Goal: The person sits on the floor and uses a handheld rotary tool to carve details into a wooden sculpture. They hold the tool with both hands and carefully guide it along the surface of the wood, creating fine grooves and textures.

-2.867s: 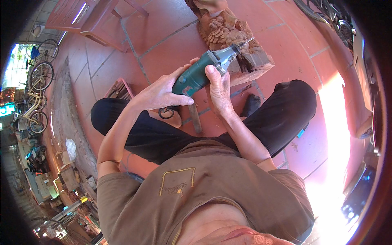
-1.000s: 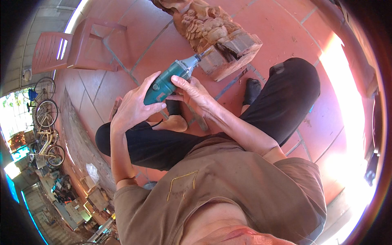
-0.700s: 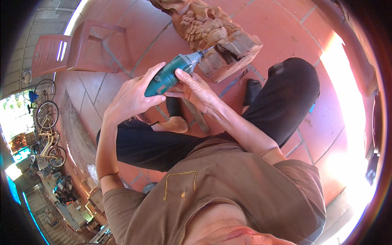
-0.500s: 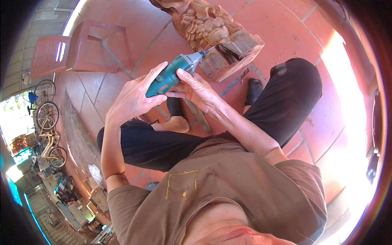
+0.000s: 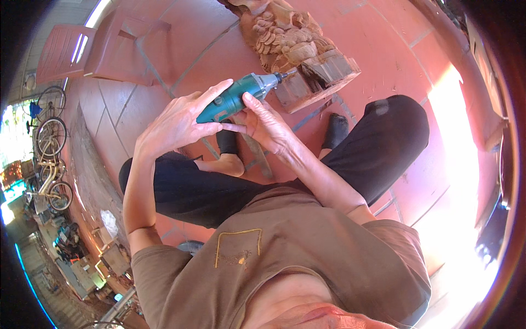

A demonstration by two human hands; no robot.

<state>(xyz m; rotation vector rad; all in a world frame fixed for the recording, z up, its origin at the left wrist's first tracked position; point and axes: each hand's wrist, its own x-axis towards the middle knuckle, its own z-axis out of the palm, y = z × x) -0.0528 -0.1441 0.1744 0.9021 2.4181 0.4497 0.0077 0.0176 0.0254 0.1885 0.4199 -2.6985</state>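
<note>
A green rotary tool [image 5: 229,101] with a grey nose sits between my hands, its thin bit aimed up and to the right. My left hand [image 5: 176,122] wraps around the rear of its body, thumb below and fingers on top. Around the front and underside closes my right hand [image 5: 265,122], its thumb along the casing. Just beyond the nose lies a carved wooden piece [image 5: 289,43] with rounded relief and a blocky base end. In this view the bit overlaps the base; whether it touches the wood I cannot tell.
Reddish floor tiles [image 5: 213,52] surround my bent legs. A plastic chair [image 5: 118,55] stands at far left, with bicycles [image 5: 52,137] beyond it. Lower left is a cluttered stretch of tools and boxes [image 5: 82,263]. A wooden strip [image 5: 257,156] lies between my feet.
The whole scene has shifted slightly as my head moved. Both hands keep the same grip on the rotary tool, which is tilted a little flatter than before.
</note>
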